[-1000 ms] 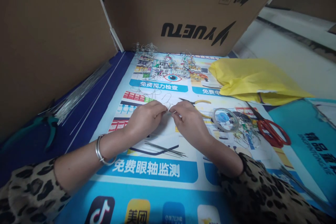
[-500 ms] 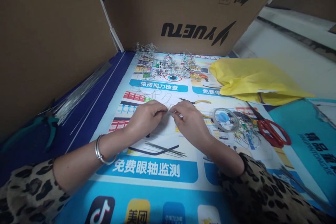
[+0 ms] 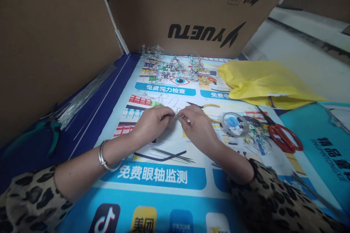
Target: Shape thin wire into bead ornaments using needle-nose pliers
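Over the middle of the printed sheet, my left hand (image 3: 155,121) and my right hand (image 3: 197,123) meet fingertip to fingertip. Both pinch a thin wire (image 3: 175,108), whose loops rise just above the fingers; its ends are hidden in the grip. Just beyond my right hand lie pliers with yellow handles (image 3: 212,105), partly covered by that hand. A roll of clear tape (image 3: 234,124) rests to the right. Beneath my wrists, several short dark wire pieces (image 3: 172,154) are spread on the sheet.
Tangled wire pieces (image 3: 177,67) lie at the back before a cardboard box (image 3: 175,11). At left are straight silver wires (image 3: 84,96) and teal-handled pliers (image 3: 53,138). To the right lie red scissors (image 3: 284,138), a small wire heap (image 3: 257,136), a yellow bag (image 3: 262,80) and a teal bag (image 3: 314,142).
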`<state>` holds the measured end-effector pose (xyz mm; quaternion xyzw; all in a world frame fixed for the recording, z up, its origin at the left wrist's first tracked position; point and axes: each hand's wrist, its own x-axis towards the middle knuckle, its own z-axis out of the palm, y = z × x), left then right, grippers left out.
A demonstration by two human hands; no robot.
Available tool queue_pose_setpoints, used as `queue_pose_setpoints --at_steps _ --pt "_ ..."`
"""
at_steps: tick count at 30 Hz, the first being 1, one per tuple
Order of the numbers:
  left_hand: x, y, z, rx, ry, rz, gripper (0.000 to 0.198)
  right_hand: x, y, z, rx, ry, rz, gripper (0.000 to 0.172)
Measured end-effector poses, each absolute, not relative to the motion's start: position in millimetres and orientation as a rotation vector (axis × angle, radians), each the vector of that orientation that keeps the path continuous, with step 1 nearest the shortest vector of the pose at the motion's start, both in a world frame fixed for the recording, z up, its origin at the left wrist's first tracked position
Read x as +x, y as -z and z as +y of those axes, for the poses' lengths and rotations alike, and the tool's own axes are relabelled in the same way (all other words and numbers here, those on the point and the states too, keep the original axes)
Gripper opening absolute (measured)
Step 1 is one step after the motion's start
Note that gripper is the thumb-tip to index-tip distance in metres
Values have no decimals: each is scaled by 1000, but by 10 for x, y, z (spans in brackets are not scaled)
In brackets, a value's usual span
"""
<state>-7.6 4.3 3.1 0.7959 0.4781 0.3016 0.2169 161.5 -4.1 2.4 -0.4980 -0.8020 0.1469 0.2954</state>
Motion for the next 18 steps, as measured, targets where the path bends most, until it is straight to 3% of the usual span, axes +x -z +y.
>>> queue_pose_setpoints --at_steps 18 --pt "-77 -1 46 2153 -808 1375 23 1630 42 -49 -1349 -425 -2106 22"
